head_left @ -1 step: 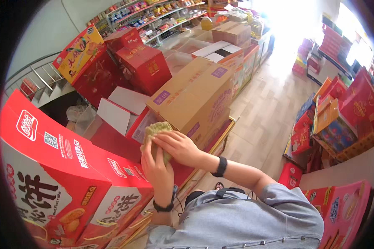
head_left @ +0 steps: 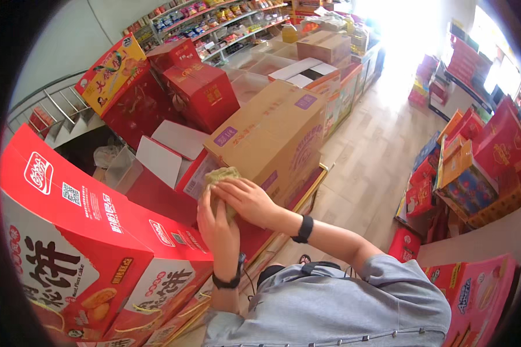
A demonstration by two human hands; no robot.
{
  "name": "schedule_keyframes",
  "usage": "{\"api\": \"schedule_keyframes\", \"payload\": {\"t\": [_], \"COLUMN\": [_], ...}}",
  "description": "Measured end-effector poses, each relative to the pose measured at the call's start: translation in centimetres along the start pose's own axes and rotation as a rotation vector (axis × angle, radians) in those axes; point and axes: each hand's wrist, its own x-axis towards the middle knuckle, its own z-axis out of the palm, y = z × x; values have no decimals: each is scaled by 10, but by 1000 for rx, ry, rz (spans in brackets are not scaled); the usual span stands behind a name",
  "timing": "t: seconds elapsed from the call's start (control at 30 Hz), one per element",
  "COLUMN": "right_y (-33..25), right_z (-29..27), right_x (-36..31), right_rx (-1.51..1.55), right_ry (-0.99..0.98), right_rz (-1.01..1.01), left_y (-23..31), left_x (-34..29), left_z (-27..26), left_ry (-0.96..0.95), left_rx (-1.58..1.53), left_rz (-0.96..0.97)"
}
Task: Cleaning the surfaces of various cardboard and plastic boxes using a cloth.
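My left hand (head_left: 219, 226) and my right hand (head_left: 244, 200) come together on a folded, yellow-green cloth (head_left: 224, 173). Both are closed on it, with the right hand lying over its top and the left hand against its near left side. Most of the cloth's lower part is hidden by my fingers. I hold it above a red surface (head_left: 253, 238), just in front of a brown cardboard carton (head_left: 263, 136) with purple labels. Left of my hands stands a large red and white snack box (head_left: 107, 214) with a raised lid flap.
An open red box with white flaps (head_left: 159, 162) lies beyond my hands. Further back stand red cartons (head_left: 202, 95) and a yellow and red box (head_left: 111, 72). A wooden aisle floor (head_left: 359, 168) runs along the right, past stacked gift boxes (head_left: 474, 168). Shelves of packets (head_left: 231, 26) line the back.
My right hand has slid slightly left over the cloth and covers more of it. The cloth's near edge shows less between my hands. The boxes have not moved.
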Motion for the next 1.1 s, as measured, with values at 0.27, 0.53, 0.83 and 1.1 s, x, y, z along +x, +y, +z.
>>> {"api": "schedule_keyframes", "payload": {"t": [0.27,0.53,0.83,1.1], "right_y": [50,84,179,269], "right_z": [14,-19,-60,-96], "right_x": [-21,-28,-44,-40], "right_rx": [322,340,265,247], "right_ry": [-253,-248,-169,-200], "right_rz": [179,350,515,563], "left_y": [-10,19,88,145], "left_x": [-5,23,74,124], "left_z": [60,78,166,238], "left_ry": [-217,-326,-355,-313], "left_rx": [-356,94,141,137], "left_rz": [-122,58,152,17]}}
